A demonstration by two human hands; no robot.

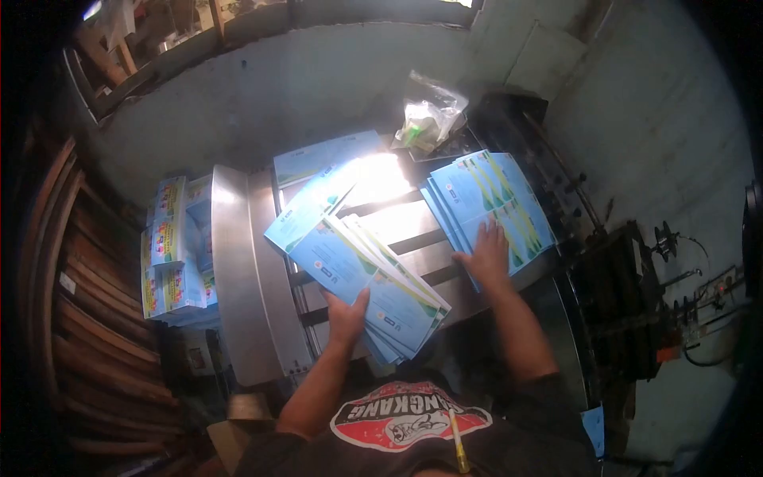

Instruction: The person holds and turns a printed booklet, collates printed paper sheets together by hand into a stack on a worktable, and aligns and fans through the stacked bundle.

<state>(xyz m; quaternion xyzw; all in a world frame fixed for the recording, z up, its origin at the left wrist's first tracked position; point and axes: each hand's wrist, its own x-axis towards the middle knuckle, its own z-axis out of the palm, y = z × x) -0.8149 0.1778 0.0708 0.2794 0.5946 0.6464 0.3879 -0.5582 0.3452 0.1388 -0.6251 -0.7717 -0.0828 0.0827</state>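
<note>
My left hand [346, 316] grips the near left edge of a fanned bundle of light blue printed sheets [350, 258], its thumb on the top sheet. The sheets carry green artwork and small logos, and their layers have slid apart. My right hand [486, 256] lies on a second stack of the same blue sheets [469, 195], fingers stretched out over the top and thumb toward the left edge. More blue sheets [318, 155] rest behind the left bundle, partly washed out by glare.
A metal-slatted machine table [405, 215] bears the sheets. Bundled colourful printed packs [171, 246] sit left of a curved metal plate [230, 262]. Behind stands a clear plastic bag [429, 111]. Dark machine parts [612, 294] line the right side, wooden boards [103, 334] the left.
</note>
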